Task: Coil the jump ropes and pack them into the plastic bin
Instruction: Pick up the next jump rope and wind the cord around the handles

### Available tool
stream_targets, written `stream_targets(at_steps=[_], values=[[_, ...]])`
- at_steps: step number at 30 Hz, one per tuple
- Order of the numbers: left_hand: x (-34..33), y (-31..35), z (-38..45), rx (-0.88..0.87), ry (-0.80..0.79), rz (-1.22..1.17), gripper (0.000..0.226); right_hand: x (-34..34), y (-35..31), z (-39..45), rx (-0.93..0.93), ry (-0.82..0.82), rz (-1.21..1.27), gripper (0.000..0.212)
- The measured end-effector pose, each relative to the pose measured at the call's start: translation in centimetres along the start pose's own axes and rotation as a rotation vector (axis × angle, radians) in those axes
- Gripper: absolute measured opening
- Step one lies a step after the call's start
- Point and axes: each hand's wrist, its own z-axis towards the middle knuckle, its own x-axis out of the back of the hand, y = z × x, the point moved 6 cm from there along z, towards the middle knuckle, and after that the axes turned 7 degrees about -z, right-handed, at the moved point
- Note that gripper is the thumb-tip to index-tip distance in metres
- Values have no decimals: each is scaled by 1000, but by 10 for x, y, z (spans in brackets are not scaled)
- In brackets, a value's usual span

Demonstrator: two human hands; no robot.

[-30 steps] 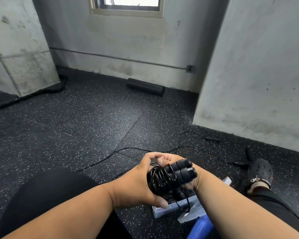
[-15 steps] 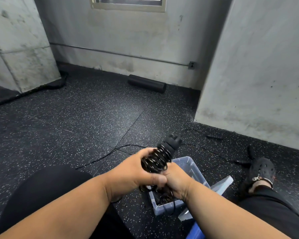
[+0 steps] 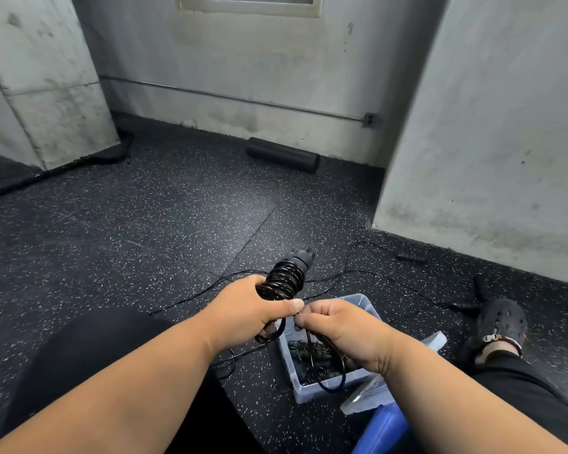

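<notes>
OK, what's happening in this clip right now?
A person sitting on the gym floor is bundling a jump rope. The left hand grips the coiled rope, its handles pointing away, while the right hand pinches the loose end. Below sits the clear plastic bin, already holding coiled rope. Another rope lies loose on the floor.

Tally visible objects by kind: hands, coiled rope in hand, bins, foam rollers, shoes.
hands: 2, left, right
coiled jump rope in hand: 1
plastic bin: 1
foam roller: 1
shoe: 1
Total: 6
</notes>
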Motion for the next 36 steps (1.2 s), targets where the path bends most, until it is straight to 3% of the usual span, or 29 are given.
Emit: stream_targets(at_steps=[4,9,14,19,25,29,33,36], values=[[2,2,-3,-50,87,36,50,2,-8,-6,90,-65,111,19],[-4,2,-4,-114,113,-145,45,7,-14,-16,44,-163,79,38],[-15,-1,-3,-143,12,-416,45,26,-25,-15,54,34,246,7],[-27,5,-6,-173,-64,-570,35,27,-24,-14,-18,165,586,6],[-34,-4,-7,-159,-38,-558,53,8,-19,-8,-86,226,666,20],[-28,-5,-4,-156,1,-572,78,-2,-25,-7,-118,102,871,26],[-31,-4,-4,-139,-54,-654,81,-7,-29,-8,-100,17,939,34],[-34,-3,-4,-154,-86,-660,79,-10,-28,-7,-96,42,912,35]])
